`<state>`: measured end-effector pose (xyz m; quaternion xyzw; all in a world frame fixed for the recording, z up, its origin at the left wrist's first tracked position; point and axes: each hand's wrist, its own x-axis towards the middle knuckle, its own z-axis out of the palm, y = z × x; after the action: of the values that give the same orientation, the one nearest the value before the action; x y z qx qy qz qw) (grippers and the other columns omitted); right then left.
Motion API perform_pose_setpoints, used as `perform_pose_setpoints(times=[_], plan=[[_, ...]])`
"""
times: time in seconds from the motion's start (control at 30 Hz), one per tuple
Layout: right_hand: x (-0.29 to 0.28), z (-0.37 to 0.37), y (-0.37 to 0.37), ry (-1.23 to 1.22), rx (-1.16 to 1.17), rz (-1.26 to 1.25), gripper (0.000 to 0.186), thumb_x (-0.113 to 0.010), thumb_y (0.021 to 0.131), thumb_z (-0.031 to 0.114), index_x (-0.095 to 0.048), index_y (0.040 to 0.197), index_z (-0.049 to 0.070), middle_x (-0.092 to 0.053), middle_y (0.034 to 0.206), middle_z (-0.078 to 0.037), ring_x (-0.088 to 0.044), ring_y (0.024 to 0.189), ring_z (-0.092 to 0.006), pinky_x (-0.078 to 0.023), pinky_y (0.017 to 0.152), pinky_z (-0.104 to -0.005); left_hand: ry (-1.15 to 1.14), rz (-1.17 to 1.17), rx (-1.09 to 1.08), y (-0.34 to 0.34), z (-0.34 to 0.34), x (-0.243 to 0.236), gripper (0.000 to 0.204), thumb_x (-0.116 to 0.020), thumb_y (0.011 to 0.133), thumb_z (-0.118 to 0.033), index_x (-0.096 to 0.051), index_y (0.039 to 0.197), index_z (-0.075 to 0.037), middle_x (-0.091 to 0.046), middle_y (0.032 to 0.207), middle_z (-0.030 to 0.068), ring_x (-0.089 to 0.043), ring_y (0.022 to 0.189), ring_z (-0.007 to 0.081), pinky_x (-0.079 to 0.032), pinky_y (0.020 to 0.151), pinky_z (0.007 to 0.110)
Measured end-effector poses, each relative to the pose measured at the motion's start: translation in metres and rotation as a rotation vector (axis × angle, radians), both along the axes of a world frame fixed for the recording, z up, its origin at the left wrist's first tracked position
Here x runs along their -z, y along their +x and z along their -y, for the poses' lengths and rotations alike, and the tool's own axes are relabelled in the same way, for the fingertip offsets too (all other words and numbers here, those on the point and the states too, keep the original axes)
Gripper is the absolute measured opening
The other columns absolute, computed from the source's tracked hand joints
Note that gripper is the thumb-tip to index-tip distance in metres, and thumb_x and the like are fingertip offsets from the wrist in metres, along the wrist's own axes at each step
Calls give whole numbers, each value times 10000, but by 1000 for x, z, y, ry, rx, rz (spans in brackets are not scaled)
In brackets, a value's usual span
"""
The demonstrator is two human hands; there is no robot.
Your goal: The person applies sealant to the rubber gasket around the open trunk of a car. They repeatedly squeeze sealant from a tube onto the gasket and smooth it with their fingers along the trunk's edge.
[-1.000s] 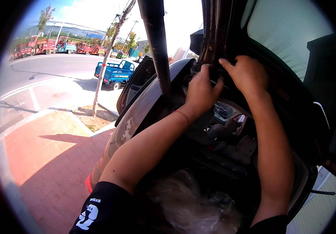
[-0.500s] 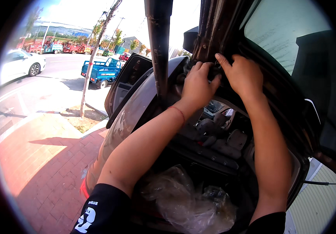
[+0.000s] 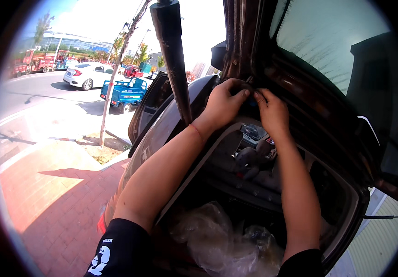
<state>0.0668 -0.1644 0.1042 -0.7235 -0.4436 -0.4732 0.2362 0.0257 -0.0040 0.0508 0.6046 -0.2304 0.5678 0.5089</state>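
Both my arms reach up to the top edge of a car's rear opening, under the raised tailgate (image 3: 296,78). My left hand (image 3: 224,104) is closed near the tailgate's hinge corner, thumb against curled fingers. Close beside it, my right hand (image 3: 274,112) pinches with thumb and fingertips. A small dark part with a spot of blue shows between the hands; it is too dim to name. What the fingers hold is hidden. To the left of my left hand, a black gas strut (image 3: 171,55) runs down toward the car body.
Crumpled clear plastic sheeting (image 3: 217,231) lies in the boot, behind the car seats (image 3: 254,159). An open car door (image 3: 150,108) stands at left. Beyond are a thin tree trunk (image 3: 109,97), a blue cargo tricycle (image 3: 127,92), a white car (image 3: 88,74) and brick paving (image 3: 65,203).
My right hand has come down and closer to my left, its thumb and fingers now together. My left hand has closed more. The white car has moved right along the road.
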Motion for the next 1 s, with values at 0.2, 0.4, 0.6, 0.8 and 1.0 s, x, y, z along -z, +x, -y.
perform_pose_setpoints(times=[0.2,0.4,0.6,0.8,1.0], plan=[[-15,-16,37,-24,-533,-456,280,-547,937,97,-687,1163,8,-735,1031,-127,-704,972,-278,-532,906,-398,104,137,-294,-9,11,13,408,-690,914,-137,-623,1298,-13,-609,1201,134,-615,1133,260,-485,969,348],[-26,-16,12,26,-1105,-1093,229,-571,958,161,-689,1094,20,-693,1006,-48,-680,917,-185,-564,847,-347,226,239,-614,-12,10,18,578,-581,805,-11,-550,1382,-41,-541,1206,198,-586,1069,416,-497,914,464],[-18,-22,19,77,-869,-902,257,-625,972,254,-687,1090,35,-694,1000,-51,-677,892,-179,-580,766,-355,-59,64,-808,-20,14,4,386,-605,855,-42,-601,1241,-44,-614,1150,190,-644,972,432,-528,808,492],[-16,-31,11,115,-740,-749,268,-629,971,249,-720,985,-3,-712,894,-97,-688,813,-206,-555,721,-343,175,35,-1053,-14,3,3,276,-613,860,-54,-609,1135,-64,-614,1063,102,-659,933,364,-543,770,481],[1,-34,34,214,-524,-59,240,-583,988,192,-707,1032,-9,-688,887,-252,-727,798,-295,-538,728,-392,470,380,-1166,-51,22,-12,353,-698,840,-104,-629,1187,-112,-623,1044,81,-625,937,320,-534,831,415]])
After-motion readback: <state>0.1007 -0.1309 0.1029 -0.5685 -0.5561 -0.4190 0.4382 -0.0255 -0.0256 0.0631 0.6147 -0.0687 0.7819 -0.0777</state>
